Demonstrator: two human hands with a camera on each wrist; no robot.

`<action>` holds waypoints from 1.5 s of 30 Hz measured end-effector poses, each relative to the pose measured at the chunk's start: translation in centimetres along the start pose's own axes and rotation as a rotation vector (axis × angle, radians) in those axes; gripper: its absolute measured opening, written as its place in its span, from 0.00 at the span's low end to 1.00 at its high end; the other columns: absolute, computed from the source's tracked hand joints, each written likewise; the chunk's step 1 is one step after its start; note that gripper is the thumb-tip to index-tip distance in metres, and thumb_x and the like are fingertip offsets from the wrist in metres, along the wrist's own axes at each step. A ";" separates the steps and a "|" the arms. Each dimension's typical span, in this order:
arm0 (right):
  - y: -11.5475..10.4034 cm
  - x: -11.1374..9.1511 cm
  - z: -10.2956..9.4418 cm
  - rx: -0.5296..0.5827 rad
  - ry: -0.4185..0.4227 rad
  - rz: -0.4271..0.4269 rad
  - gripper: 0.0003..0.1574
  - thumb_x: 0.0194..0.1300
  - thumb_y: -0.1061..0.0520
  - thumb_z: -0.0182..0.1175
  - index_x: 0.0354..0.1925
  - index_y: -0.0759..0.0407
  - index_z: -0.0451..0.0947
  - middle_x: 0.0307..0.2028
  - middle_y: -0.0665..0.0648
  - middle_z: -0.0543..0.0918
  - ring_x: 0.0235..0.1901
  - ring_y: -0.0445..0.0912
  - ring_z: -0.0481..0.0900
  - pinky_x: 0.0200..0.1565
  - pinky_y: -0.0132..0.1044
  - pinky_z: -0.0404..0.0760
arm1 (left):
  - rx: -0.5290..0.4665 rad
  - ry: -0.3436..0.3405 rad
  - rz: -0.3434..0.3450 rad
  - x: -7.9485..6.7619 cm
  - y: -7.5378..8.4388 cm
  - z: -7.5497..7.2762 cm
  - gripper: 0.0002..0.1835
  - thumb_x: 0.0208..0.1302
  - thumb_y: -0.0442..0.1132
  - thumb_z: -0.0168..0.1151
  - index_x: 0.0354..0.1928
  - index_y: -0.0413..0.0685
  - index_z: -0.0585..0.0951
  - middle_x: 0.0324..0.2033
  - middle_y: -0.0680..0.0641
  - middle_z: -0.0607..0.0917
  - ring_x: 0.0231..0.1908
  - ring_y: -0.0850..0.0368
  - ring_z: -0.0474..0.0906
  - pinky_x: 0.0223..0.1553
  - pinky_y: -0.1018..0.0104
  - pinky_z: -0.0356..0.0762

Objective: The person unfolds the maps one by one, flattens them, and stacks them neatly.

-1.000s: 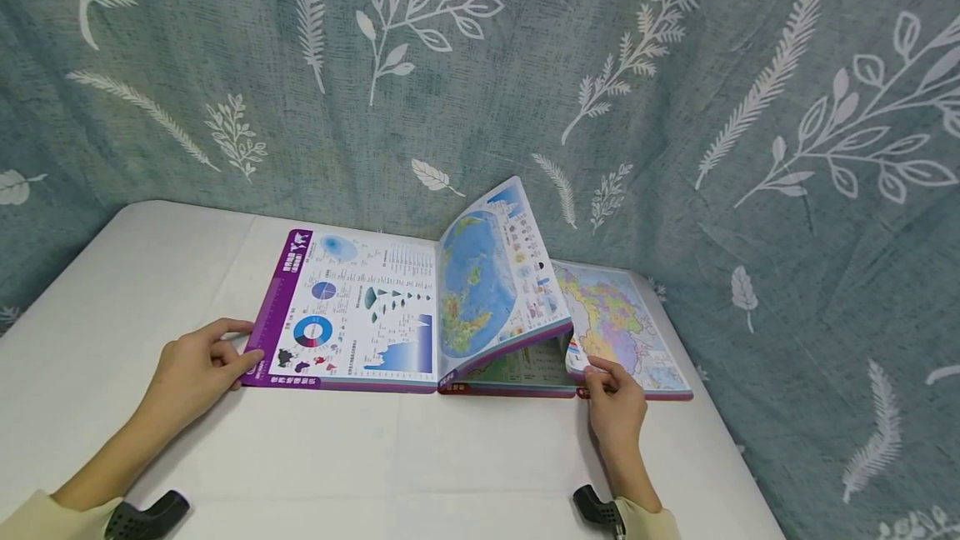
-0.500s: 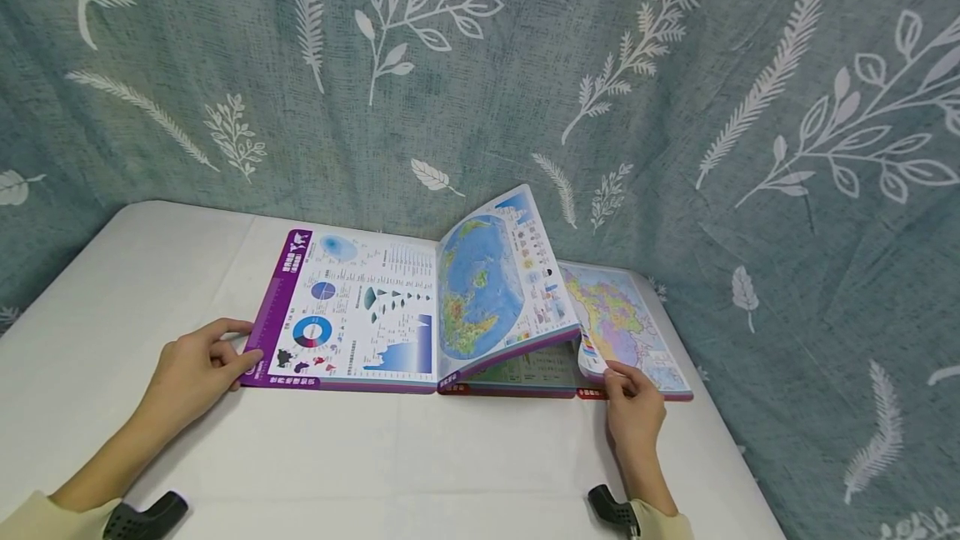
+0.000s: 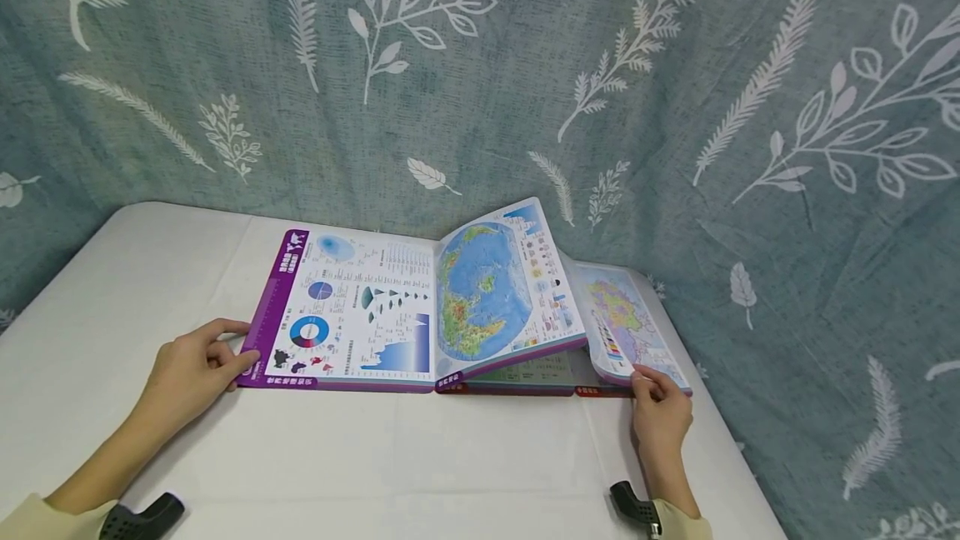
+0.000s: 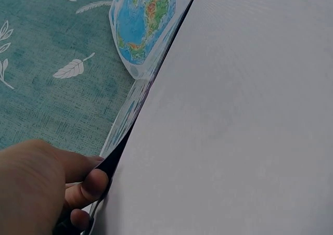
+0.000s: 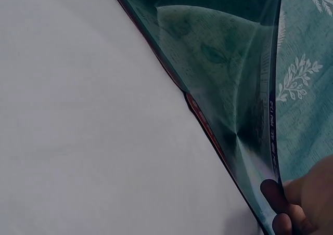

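A folding world map [image 3: 487, 290] with purple edges lies across the table. Its left panel, printed with charts, is flat; the middle panel is tilted up at its far side. At the map's near left corner my left hand [image 3: 191, 365] pinches the purple border, also seen in the left wrist view, where the fingers [image 4: 93, 185] hold the edge. My right hand [image 3: 663, 407] pinches the near corner of the bent right-hand panel [image 3: 615, 365]. Under it lies a second folding map [image 3: 663, 352] with red edging, partly covered. In the right wrist view the fingers [image 5: 274, 194] hold a glossy, reflective sheet.
A white-covered table [image 3: 420, 465] carries both maps. Behind and to the right hangs a blue-green curtain [image 3: 480, 107] with white leaf prints. A black wrist device [image 3: 142, 515] sits at the left sleeve, another [image 3: 633, 507] at the right.
My right hand has moved right, drawing the right-hand panel with it, and the middle panel has come down lower and flatter. My left hand keeps its place at the left corner.
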State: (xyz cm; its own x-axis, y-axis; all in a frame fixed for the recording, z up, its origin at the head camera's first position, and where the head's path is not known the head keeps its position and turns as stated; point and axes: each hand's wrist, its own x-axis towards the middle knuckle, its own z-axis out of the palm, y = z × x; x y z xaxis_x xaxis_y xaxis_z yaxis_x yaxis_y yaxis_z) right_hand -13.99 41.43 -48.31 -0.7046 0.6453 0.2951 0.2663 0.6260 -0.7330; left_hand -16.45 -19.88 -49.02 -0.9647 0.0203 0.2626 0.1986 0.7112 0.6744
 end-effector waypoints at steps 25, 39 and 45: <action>2.6 2.5 -2.3 0.287 0.054 0.226 0.21 0.81 0.52 0.54 0.58 0.64 0.84 0.30 0.29 0.81 0.37 0.33 0.78 0.36 0.19 0.75 | -0.010 -0.003 -0.003 -0.1 -0.1 -0.1 0.24 0.66 0.38 0.74 0.60 0.35 0.80 0.14 0.57 0.79 0.18 0.62 0.72 0.33 0.66 0.63; 2.8 2.8 -2.8 0.185 0.076 0.262 0.31 0.74 0.55 0.64 0.71 0.61 0.74 0.44 0.47 0.79 0.37 0.34 0.73 0.34 0.18 0.71 | -0.003 0.000 0.004 0.0 0.0 0.0 0.24 0.65 0.37 0.74 0.59 0.35 0.80 0.14 0.57 0.78 0.18 0.62 0.71 0.33 0.66 0.63; 3.0 2.9 -2.9 0.118 0.104 0.247 0.29 0.75 0.61 0.61 0.71 0.61 0.75 0.51 0.56 0.79 0.38 0.35 0.72 0.35 0.18 0.69 | -0.004 0.000 0.007 0.0 0.0 -0.1 0.24 0.65 0.37 0.74 0.59 0.35 0.80 0.14 0.58 0.78 0.18 0.62 0.71 0.33 0.66 0.63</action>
State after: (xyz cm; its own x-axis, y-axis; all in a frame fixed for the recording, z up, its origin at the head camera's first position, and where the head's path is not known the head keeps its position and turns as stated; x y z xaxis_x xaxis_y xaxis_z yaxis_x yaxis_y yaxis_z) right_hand -13.34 46.47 -47.83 -0.5549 0.8172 0.1558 0.3390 0.3932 -0.8547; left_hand -16.41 -19.93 -48.92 -0.9632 0.0253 0.2676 0.2061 0.7085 0.6750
